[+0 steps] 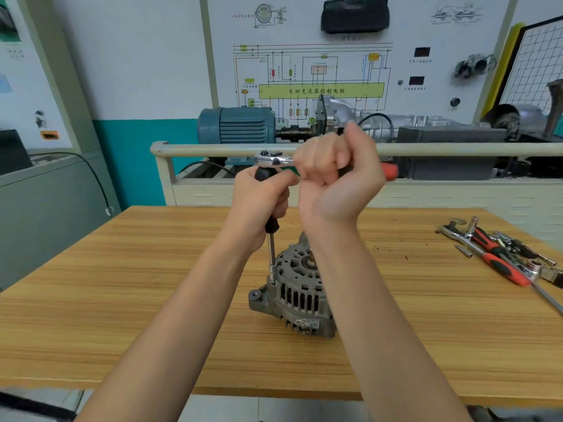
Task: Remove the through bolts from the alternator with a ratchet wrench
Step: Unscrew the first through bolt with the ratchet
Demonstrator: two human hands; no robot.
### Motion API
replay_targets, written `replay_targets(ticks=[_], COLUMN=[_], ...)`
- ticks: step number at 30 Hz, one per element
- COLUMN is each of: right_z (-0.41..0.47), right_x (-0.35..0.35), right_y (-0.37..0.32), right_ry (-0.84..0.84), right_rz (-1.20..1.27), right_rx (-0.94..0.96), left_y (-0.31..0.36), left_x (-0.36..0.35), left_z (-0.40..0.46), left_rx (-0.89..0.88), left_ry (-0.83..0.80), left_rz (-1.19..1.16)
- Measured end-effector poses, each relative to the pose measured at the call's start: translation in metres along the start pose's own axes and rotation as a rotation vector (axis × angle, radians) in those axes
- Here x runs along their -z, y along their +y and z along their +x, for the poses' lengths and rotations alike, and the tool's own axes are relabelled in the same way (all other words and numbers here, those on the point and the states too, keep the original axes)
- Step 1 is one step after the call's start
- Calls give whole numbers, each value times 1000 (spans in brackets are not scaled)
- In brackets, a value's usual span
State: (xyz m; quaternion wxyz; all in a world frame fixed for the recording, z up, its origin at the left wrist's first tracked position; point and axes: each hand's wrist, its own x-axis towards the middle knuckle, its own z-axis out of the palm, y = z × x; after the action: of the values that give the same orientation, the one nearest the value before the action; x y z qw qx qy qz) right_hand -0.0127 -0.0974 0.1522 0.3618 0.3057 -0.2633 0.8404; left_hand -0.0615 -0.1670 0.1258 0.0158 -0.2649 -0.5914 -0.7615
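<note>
My left hand [259, 196] grips the black extension bar [271, 229], keeping its socket on a through bolt [273, 282] at the alternator [292, 293] rim. My right hand [338, 175] is clenched around the ratchet wrench [274, 159] handle. I am loosening this bolt; next I must swing the handle steadily. The alternator stands on the table [122, 300], below both hands.

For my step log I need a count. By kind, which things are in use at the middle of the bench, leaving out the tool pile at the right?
alternator: 1
ratchet wrench: 1
black-handled extension bar: 1
hands: 2, the left hand and the right hand
Total: 5
</note>
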Motion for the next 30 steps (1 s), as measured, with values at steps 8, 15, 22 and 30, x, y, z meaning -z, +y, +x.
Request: replay_targets(ticks=[8, 15, 22, 30], right_z=[50, 16, -49, 6], right_x=[35, 18, -13, 12], right_y=[13, -1, 15, -11], right_ry=[254, 144, -127, 48], right_rz=[496, 262, -547, 95], right_rx=[-592, -233, 501, -96], left_y=[4, -2, -7, -5], left_x=[6, -1, -16, 2], left_z=[3, 5, -5, 1], left_rx=[43, 30, -13, -30], left_ry=[-213, -39, -21, -123], left_rz=[-44, -37, -32, -14])
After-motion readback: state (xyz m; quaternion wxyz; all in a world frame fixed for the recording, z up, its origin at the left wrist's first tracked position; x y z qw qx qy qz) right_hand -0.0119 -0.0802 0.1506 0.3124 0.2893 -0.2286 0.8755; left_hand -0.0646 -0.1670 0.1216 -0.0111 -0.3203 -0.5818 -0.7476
